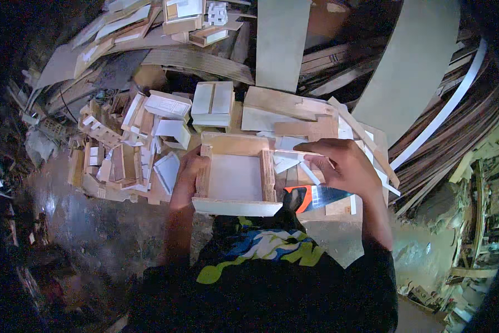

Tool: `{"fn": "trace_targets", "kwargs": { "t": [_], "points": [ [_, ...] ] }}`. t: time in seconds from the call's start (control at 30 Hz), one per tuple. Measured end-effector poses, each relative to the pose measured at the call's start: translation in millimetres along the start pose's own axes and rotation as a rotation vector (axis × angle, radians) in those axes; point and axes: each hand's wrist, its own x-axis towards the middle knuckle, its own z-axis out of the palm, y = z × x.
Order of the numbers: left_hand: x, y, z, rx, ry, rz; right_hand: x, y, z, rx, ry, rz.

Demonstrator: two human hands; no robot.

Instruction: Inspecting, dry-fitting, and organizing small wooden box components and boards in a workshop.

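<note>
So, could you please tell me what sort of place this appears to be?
It is probably a woodworking shop: an orange-and-black-handled handsaw lies near the open wooden box, and a mass of long wooden strips lies to the right.

Box (268, 177) is lt brn on the walls, off-wht on the base, wht on the front. Thin pc (285, 151) has a pale tan edge. Saw (330, 198) is orange & blk at the handle, grey-blue on the blade. Shirt (269, 247) is blk w/ swirly lime, blue & wht print. Long strip (442, 117) is bluish-wht.
</note>
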Motion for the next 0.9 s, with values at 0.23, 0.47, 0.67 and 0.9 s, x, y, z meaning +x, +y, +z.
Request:
{"fn": "trace_targets", "kwargs": {
  "t": [0.23,0.47,0.67,0.9],
  "points": [
    [2,-4,-4,-0.034,-0.012,-0.051,-2,-2,3,-0.027,0.073,-0.022],
    [3,-4,-4,-0.072,0.004,-0.114,-4,-2,5,-0.064,-0.003,0.036],
    [19,-38,-31,-0.031,0.018,-0.120,-4,-3,3,-0.042,0.093,0.025],
    [6,-5,0,-0.132,0.002,-0.098,-4,-2,8,-0.045,0.160,0.050]
  ]
}}
